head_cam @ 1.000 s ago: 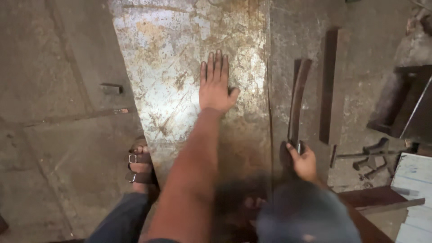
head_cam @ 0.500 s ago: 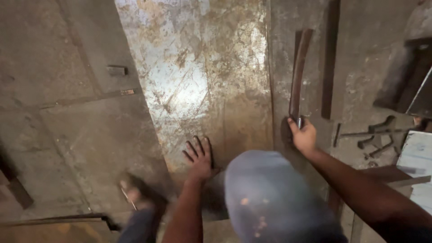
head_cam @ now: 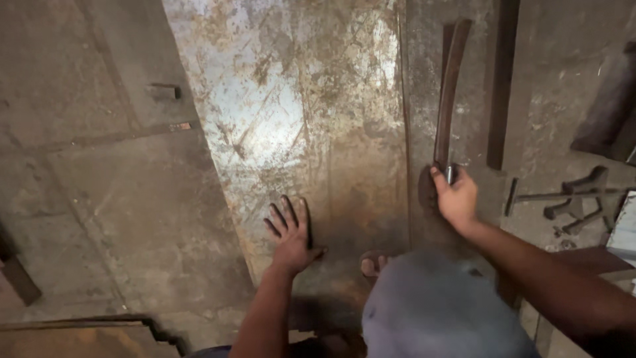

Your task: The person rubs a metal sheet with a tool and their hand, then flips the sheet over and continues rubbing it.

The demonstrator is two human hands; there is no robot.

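Pressing flat on a large rusty metal sheet (head_cam: 298,119) that lies on the concrete floor (head_cam: 99,199), the left hand (head_cam: 291,235) has its fingers spread wide and its palm down near the sheet's near end, holding nothing. The right hand (head_cam: 456,197) is closed around the near end of a long, slightly curved rusty metal bar (head_cam: 449,93), which lies just beside the sheet's right edge and stretches away from the person. A straight dark bar (head_cam: 501,79) lies parallel to it, a little further right. Several small metal tools (head_cam: 570,199) sit on the floor to the right of that hand. A small metal block (head_cam: 163,91) rests on the floor left of the sheet. Toes of a foot (head_cam: 374,264) show on the sheet's near end, beside a bent knee in grey cloth (head_cam: 437,311)
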